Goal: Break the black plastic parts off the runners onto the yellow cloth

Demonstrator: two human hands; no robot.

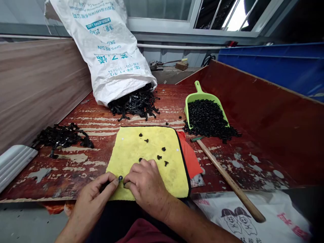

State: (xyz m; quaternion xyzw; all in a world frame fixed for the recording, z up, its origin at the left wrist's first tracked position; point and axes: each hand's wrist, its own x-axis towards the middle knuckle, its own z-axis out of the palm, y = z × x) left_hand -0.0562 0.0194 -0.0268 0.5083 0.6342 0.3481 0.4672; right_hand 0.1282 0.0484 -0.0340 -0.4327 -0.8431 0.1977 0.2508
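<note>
My left hand pinches a small black plastic part at the near edge of the yellow cloth. My right hand rests curled on the cloth right beside it, fingertips pressed against the same part. Several small black studs lie scattered on the cloth just beyond my fingers.
A white woven sack spills black plastic strips at the back. Another pile of black strips lies left. A green scoop full of black studs sits right, with a wooden-handled tool and an orange cloth beside the yellow one.
</note>
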